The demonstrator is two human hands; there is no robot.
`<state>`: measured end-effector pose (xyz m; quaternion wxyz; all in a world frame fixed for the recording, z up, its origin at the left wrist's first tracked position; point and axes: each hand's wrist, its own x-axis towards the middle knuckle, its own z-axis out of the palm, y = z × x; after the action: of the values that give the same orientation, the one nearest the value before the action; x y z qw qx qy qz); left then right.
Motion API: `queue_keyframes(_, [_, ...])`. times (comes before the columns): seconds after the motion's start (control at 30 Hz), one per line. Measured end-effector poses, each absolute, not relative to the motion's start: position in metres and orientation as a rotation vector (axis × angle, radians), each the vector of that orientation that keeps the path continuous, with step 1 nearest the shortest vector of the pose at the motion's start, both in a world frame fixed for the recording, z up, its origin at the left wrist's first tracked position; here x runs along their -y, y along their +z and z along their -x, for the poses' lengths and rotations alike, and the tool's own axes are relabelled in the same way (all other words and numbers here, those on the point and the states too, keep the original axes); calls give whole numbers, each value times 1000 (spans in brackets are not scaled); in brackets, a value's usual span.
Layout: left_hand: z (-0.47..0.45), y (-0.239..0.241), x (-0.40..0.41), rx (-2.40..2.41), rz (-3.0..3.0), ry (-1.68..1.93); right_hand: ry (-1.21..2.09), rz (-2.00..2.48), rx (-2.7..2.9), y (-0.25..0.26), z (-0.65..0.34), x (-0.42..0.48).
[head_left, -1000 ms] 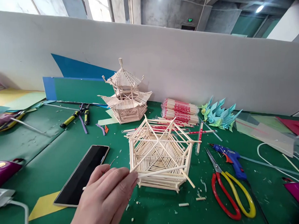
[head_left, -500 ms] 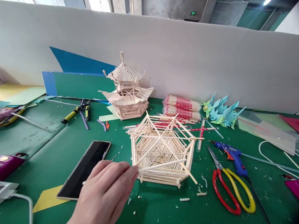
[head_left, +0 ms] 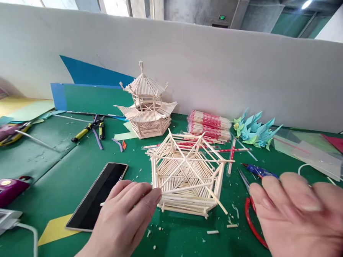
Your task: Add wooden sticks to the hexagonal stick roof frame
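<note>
A six-sided frame of pale wooden sticks [head_left: 188,175] stands on the green mat [head_left: 57,164]. My left hand [head_left: 123,218] is pinched on a thin wooden stick [head_left: 185,188] that lies across the frame's near side. My right hand [head_left: 302,216] hovers to the right of the frame with fingers stretched out and nothing in it. It covers most of the red and yellow scissors [head_left: 251,224] and the blue glue gun [head_left: 258,170].
A finished stick pagoda [head_left: 146,104] stands at the back by the white wall. Wrapped chopstick bundles [head_left: 208,126] and paper cranes [head_left: 254,127] lie to its right. A black phone [head_left: 97,195], yellow-handled pliers [head_left: 89,130] and purple devices [head_left: 1,194] sit on the left.
My right hand has risen into view from the bottom right edge, over the scissors and glue gun. My left hand stays at the frame with the stick.
</note>
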<state>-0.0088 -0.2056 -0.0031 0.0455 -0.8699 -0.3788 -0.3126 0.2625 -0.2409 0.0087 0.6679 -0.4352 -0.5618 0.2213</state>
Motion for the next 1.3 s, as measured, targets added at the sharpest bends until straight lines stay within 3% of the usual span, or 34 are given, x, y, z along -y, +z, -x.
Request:
queue_keyframes(0.13, [6,-5,201,1130,2718,-915,480,1008,1183,5,-249,231])
queue_keyframes(0.4, [8,-5,192,1153,2850,-867,228,1384,1793,-24,-251,228])
queue_keyframes(1.3, [8,-14,184,1096,2877,-892,198,1230,2003,-46,-247,221])
